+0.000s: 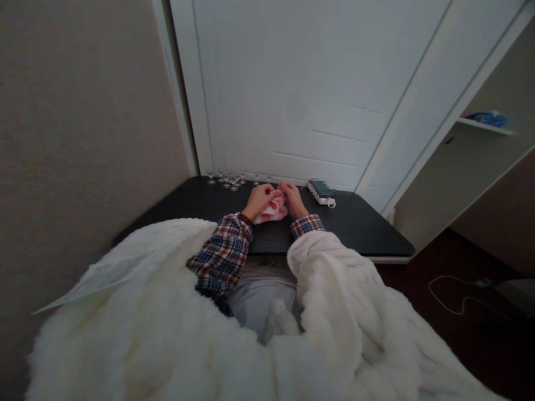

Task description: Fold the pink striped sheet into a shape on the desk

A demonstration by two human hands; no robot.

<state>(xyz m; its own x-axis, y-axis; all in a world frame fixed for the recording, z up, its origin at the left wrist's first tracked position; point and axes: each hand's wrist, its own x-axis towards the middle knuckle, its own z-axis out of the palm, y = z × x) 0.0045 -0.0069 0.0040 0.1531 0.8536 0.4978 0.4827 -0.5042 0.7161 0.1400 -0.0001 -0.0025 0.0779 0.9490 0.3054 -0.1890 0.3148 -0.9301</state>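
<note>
A pink and white cloth (273, 213) is bunched up between my hands, over the dark tabletop (200, 204). My left hand (259, 199), with a beaded bracelet at the wrist, is closed on the cloth from the left. At the cloth's upper right edge, my right hand (293, 199) pinches it with bent fingers. Whether something is wrapped inside the cloth cannot be seen. Just beyond my hands, several small clear stemmed glasses (234, 184) stand along the back of the table, most of them grouped to the left.
Right of my hands lies a white device with a dark, blurred-out top (321, 190) and a loop strap. A white panelled door (309, 72) rises behind the table. A white fluffy garment or blanket (167, 334) covers my lap and arms. A pale cable (449, 306) lies on the floor at right.
</note>
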